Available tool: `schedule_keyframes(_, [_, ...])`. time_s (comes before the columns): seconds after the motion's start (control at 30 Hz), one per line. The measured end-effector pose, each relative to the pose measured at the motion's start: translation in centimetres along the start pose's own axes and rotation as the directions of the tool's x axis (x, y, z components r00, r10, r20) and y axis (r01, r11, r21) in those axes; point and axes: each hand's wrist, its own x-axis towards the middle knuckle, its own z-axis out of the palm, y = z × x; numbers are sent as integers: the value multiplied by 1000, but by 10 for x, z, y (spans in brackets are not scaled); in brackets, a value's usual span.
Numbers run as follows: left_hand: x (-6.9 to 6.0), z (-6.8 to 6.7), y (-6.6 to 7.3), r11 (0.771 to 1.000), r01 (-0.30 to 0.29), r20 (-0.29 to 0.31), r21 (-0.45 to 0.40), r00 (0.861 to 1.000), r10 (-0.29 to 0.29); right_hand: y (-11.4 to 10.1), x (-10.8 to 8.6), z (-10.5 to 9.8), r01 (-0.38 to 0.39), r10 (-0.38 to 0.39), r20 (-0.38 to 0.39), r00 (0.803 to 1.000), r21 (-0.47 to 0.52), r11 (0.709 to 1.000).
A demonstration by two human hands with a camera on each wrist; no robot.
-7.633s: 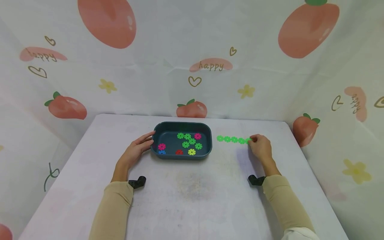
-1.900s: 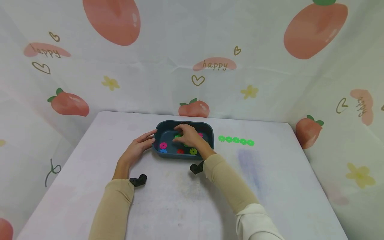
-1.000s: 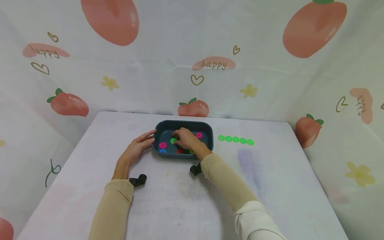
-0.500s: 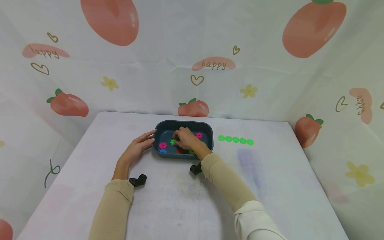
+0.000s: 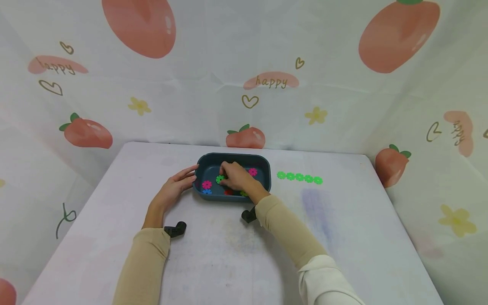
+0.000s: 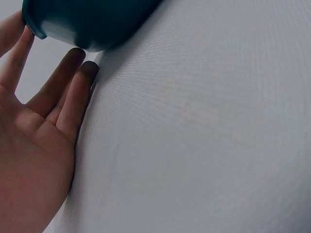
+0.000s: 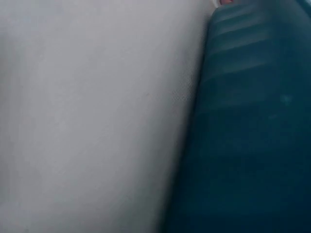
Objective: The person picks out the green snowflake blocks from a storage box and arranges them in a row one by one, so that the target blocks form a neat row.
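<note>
A dark teal tray (image 5: pixel 228 198) holds several flower-shaped discs. My left hand (image 5: pixel 171 190) rests its extended fingertips on the tray's left end; in the left wrist view that hand (image 6: pixel 39 131) touches the teal wall (image 6: pixel 92 24). Inside the tray, my right hand (image 5: pixel 238 177) has its fingers curled down at a green disc (image 5: pixel 220 179); whether it grips the disc is partly hidden. Pink discs lie at left (image 5: pixel 206 184) and right (image 5: pixel 253 172), and a blue disc (image 5: pixel 206 192) by the front wall. The right wrist view shows only the tray's side (image 7: pixel 243 136).
A row of several green discs (image 5: pixel 299 177) lies on the white table (image 5: pixel 213 262) to the right of the tray. Behind stands a white cloth (image 5: pixel 198 106) with fruit prints. Black devices sit at both wrists, left (image 5: pixel 176 229) and right (image 5: pixel 249 215).
My right hand has gone from the green row into the tray, and its fingers have come closer together at a green disc. That disc now lies further left. The left hand has stayed at the tray.
</note>
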Motion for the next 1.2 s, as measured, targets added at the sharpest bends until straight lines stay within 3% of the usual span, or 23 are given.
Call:
schedule_keyframes(0.17, [1,0,0,1000,-2,0,-14,1000,2,2,0,-2,-11,25,-61,998,222,975])
schedule_keyframes(0.3, [1,1,0,1000,-6,-2,-23,1000,6,4,-4,-6,5,47,-121,992,396,918])
schedule_keyframes(0.47, [1,0,0,1000,-10,2,-20,1000,10,4,-11,-11,7,93,-169,981,513,858])
schedule_keyframes(0.73, [1,0,-2,1000,-11,-2,-12,1000,11,-3,-23,-21,5,189,-234,954,640,768])
schedule_keyframes(0.9, [1,2,-1,1000,-14,-5,-17,1000,14,-5,-31,-27,18,201,-250,947,666,746])
schedule_keyframes(1.13, [0,2,0,1000,-14,-7,-22,1000,14,1,-41,-35,27,242,-260,935,730,683])
schedule_keyframes(1.2, [0,2,0,1000,-12,-6,-26,1000,12,2,-44,-38,29,247,-266,932,734,679])
